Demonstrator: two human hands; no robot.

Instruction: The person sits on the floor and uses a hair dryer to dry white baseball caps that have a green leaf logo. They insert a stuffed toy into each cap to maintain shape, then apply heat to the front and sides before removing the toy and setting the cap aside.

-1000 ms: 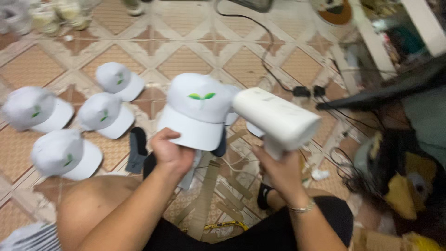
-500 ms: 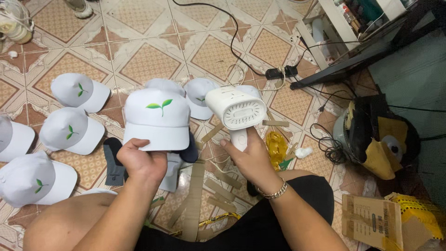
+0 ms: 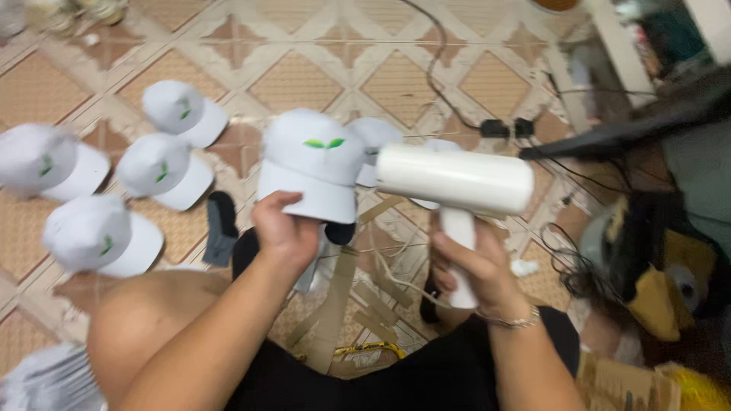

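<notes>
1. Far to my left, four white caps lie on the tiled floor (image 3: 304, 84): one at the left edge (image 3: 46, 161), one nearer to me (image 3: 99, 234), one beside it toward the middle (image 3: 164, 171), and one farther off (image 3: 183, 112). Each has a small green mark on the front.
2. Just right of those, a dark grey piece of cloth (image 3: 221, 228) lies on the floor near my knee.
3. My left hand (image 3: 285, 232) is closed on the brim of the white cap with the green leaf emblem (image 3: 316, 164); my thumb lies on top of the brim and the crown faces me, raised off the floor at the middle of the scene.
4. Behind that cap, parts of two more white caps (image 3: 377, 137) show on the floor.
5. My right hand (image 3: 468, 266) is wrapped firmly round the handle of a white handheld steamer (image 3: 457, 179); its barrel lies level, its left end just beside the held cap's crown.
6. Brown cardboard strips (image 3: 343, 304) lie on the floor between my arms.
7. Far right, black cables (image 3: 502, 125) run across the tiles.
</notes>
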